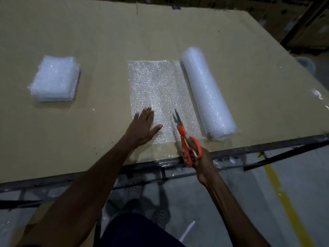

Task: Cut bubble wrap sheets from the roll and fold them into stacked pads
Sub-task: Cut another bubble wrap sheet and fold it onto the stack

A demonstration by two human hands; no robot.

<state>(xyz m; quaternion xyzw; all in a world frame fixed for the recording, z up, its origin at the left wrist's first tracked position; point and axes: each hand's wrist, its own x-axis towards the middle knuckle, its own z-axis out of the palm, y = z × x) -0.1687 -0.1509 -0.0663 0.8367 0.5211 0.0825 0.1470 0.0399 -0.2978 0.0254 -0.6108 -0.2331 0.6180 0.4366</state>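
Stacked pads (55, 79) left, roll (207, 93) right — sheet (160, 90) between.

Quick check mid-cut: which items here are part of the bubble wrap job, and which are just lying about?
In the job: roll, unrolled sheet, scissors gripped by right hand, left hand pressing sheet, stack of pads.
Lying about: white scrap on floor.

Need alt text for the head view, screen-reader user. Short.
A person's left hand presses flat on a bubble wrap sheet unrolled from a roll, while the right hand grips orange scissors, blades open at the sheet's near edge. A stack of folded pads sits far left on the cardboard-covered table.
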